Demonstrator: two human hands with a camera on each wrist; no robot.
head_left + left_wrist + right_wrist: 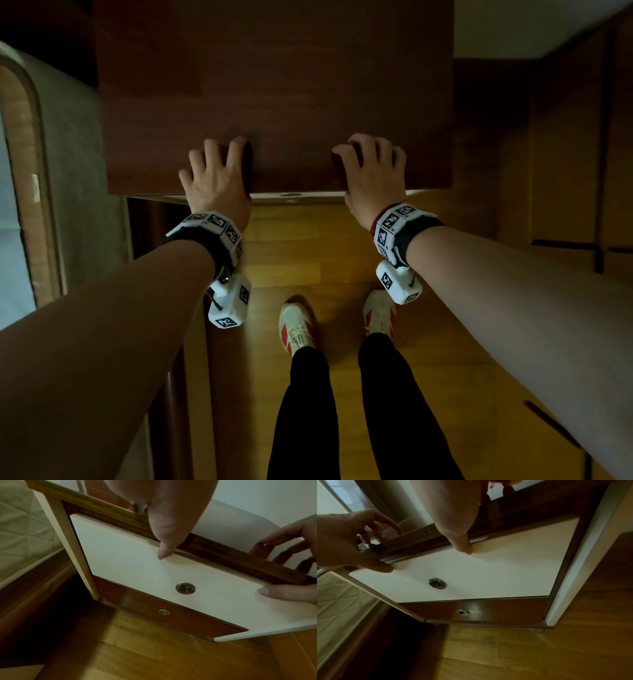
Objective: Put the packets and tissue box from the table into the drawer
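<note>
Two hands [216, 178] [374, 173] straddle table [274, 102] edge, thumbs [163, 547] pressing drawer [128, 561].

Drawer [120, 561]: flat white front with a round recessed metal pull [185, 588] at centre. It sits directly under the front lip of the bench [291, 102], which has a dark red-brown wood top. The front looks pushed in, with only a thin strip showing past the bench edge from above. Can't tell if it's fully flush. My left grip [215, 174] and right grip [373, 171] each have a thumb on its upper edge.
</note>
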